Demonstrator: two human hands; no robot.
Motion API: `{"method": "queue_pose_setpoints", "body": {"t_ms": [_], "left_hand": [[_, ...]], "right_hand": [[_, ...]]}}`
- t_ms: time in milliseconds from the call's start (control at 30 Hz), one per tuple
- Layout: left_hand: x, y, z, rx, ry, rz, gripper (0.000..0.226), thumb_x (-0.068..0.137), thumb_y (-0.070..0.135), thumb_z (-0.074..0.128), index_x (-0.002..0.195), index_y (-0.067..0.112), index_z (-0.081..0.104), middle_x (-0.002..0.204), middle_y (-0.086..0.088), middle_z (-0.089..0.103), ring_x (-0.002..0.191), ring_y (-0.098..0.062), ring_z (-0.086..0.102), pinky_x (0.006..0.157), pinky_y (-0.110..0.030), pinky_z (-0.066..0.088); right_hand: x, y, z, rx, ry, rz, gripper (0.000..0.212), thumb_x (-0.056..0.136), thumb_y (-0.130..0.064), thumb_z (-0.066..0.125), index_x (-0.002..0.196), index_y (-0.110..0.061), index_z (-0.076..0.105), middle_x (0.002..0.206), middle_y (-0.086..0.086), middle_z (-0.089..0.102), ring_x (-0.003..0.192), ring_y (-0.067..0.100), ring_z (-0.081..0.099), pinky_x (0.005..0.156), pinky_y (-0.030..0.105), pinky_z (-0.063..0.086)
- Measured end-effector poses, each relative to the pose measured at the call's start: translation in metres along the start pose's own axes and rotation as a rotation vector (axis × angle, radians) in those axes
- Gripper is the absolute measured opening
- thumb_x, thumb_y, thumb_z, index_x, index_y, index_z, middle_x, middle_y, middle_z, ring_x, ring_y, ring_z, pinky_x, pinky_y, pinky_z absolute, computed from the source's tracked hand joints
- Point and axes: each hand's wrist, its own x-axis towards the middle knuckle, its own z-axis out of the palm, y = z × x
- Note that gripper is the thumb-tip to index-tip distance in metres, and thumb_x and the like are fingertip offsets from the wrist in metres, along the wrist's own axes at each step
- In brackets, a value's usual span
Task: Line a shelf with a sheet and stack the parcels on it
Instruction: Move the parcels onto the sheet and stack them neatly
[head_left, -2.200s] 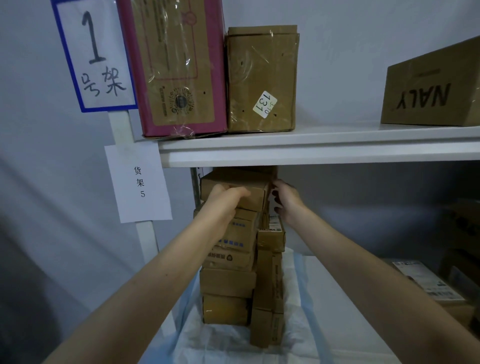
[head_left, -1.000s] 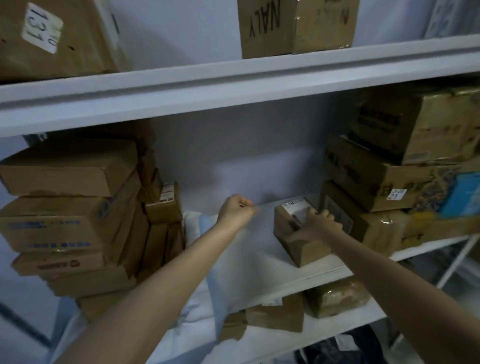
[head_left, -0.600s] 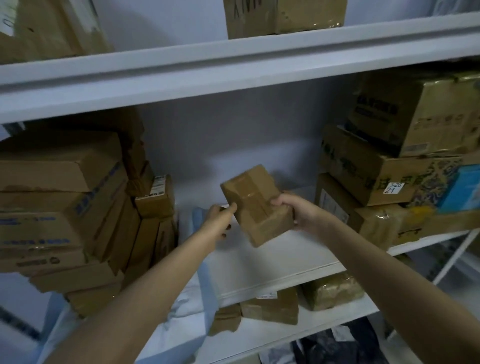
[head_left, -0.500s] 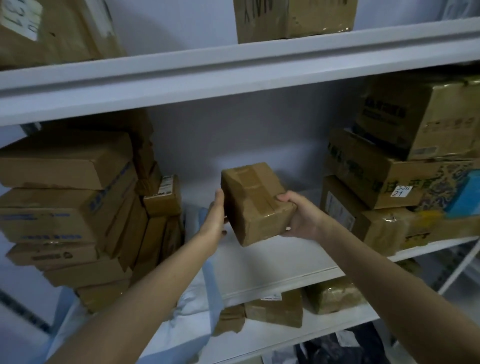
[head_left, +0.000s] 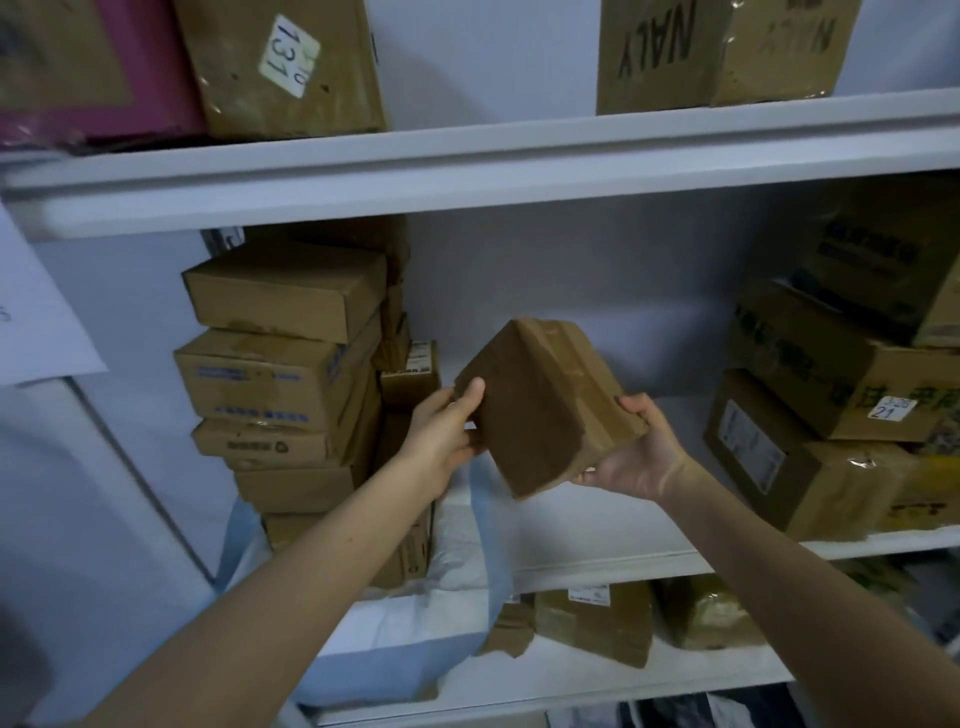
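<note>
I hold a small brown taped parcel (head_left: 545, 405) in the air over the middle shelf (head_left: 597, 530), tilted with one corner up. My left hand (head_left: 447, 436) grips its left edge, and my right hand (head_left: 636, 457) cups its lower right corner. A white sheet with blue edging (head_left: 462, 566) lies on the left part of the shelf and hangs over the front. A tall stack of brown parcels (head_left: 285, 374) stands on the sheet at the left, just left of my left hand.
Larger cartons (head_left: 841, 405) are piled at the right end of the same shelf. The upper shelf (head_left: 467, 171) carries a box labelled 131 (head_left: 285, 67) and a NALY box (head_left: 711, 52). More parcels (head_left: 597, 623) lie on the lower shelf.
My right hand picked the small parcel up off the shelf, my left hand joined it, and both have carried it left towards the stack while tilting it.
</note>
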Motion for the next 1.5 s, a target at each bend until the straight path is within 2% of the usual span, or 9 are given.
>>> {"method": "queue_pose_setpoints", "body": {"t_ms": [167,233,400,567,767,1033,1133,1267,1500], "left_hand": [[-0.029,0.009,-0.006,0.128,-0.103,-0.18,0.089,0.071,0.061,0.069,0.142,0.027,0.025,0.132,-0.004,0.05,0.108,-0.023,0.055,0.072,-0.043,0.056],[-0.04,0.011,-0.005,0.178,-0.112,-0.182,0.108,0.061,0.055,0.08,0.143,0.035,0.013,0.129,0.0,0.048,0.114,-0.023,0.052,0.076,-0.047,0.055],[-0.047,0.013,0.001,0.076,0.015,-0.042,0.091,0.067,0.036,0.082,0.134,0.03,0.021,0.109,0.004,0.051,0.094,-0.016,0.054,0.071,-0.041,0.054],[-0.05,0.012,0.002,0.077,0.123,0.103,0.115,0.041,0.049,0.085,0.135,0.04,0.018,0.129,-0.002,0.047,0.111,-0.023,0.055,0.091,-0.048,0.052],[-0.056,0.014,-0.006,0.172,0.052,0.089,0.095,0.069,0.042,0.08,0.142,0.024,0.021,0.139,-0.003,0.042,0.121,-0.021,0.045,0.098,-0.042,0.038],[-0.087,0.075,-0.024,0.483,0.222,0.604,0.068,0.086,0.046,0.062,0.141,0.021,0.031,0.137,-0.001,0.03,0.123,-0.018,0.039,0.094,-0.029,0.034],[-0.091,0.095,-0.045,0.483,0.313,0.737,0.049,0.091,0.034,0.059,0.133,0.021,0.04,0.133,0.002,0.033,0.123,-0.016,0.041,0.094,-0.028,0.034],[-0.081,0.114,-0.075,0.589,0.49,0.787,0.049,0.086,0.02,0.064,0.13,0.019,0.042,0.137,-0.004,0.035,0.125,-0.017,0.037,0.094,-0.026,0.031],[-0.051,0.138,-0.112,0.898,0.618,0.641,0.067,0.085,0.031,0.061,0.144,0.018,0.031,0.148,-0.012,0.024,0.138,-0.034,0.022,0.111,-0.053,0.028]], "right_hand": [[-0.007,0.008,0.004,-0.164,0.074,-0.014,0.085,0.039,-0.034,0.091,0.116,-0.02,0.057,0.117,0.009,0.059,0.105,0.027,0.057,0.087,0.043,0.046],[-0.008,0.012,0.014,-0.209,0.065,-0.01,0.091,0.039,-0.036,0.093,0.12,-0.02,0.056,0.118,0.01,0.06,0.105,0.027,0.057,0.085,0.042,0.047],[-0.014,0.018,0.029,-0.076,-0.017,-0.08,0.093,0.056,-0.071,0.077,0.133,-0.022,0.059,0.144,0.012,0.049,0.135,0.036,0.039,0.112,0.054,0.024],[-0.017,0.036,0.037,-0.045,-0.064,-0.062,0.09,0.053,-0.063,0.084,0.127,-0.015,0.064,0.145,0.02,0.044,0.136,0.043,0.036,0.112,0.058,0.025],[-0.018,0.039,0.065,-0.049,0.028,-0.192,0.102,0.04,-0.042,0.094,0.131,-0.019,0.055,0.126,0.015,0.063,0.119,0.036,0.055,0.1,0.053,0.044],[-0.011,0.01,0.126,-0.094,-0.012,-0.352,0.089,0.049,-0.05,0.086,0.129,-0.027,0.055,0.133,0.013,0.058,0.124,0.036,0.052,0.1,0.058,0.042],[-0.008,0.0,0.149,-0.069,0.027,-0.3,0.068,0.071,-0.062,0.062,0.129,-0.028,0.054,0.134,0.017,0.055,0.124,0.039,0.049,0.101,0.062,0.038],[0.001,-0.014,0.157,-0.065,0.18,-0.201,0.075,0.069,-0.072,0.057,0.125,-0.023,0.058,0.127,0.018,0.059,0.121,0.037,0.05,0.103,0.056,0.038],[0.014,-0.04,0.175,-0.088,0.292,-0.163,0.077,0.061,-0.07,0.067,0.119,-0.019,0.066,0.124,0.015,0.063,0.116,0.033,0.055,0.097,0.044,0.044]]}}
